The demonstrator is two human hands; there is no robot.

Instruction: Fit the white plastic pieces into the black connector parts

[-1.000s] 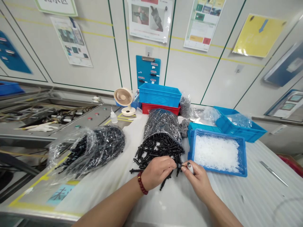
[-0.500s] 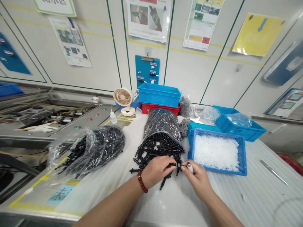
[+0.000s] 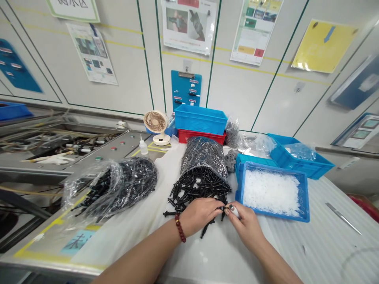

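One black part (image 3: 224,208) is in hand, not yet set down; a big heap (image 3: 201,185) of similar ones spills from the far bag (image 3: 203,156), and I can't tell which are finished, nor those in the left bag (image 3: 139,177). The part is slim and dark, mostly hidden, just over the heap's near right edge. The left hand (image 3: 199,215) pinches it closed; the right hand (image 3: 245,224), curled tight, grips a white pen-like tool (image 3: 234,211).
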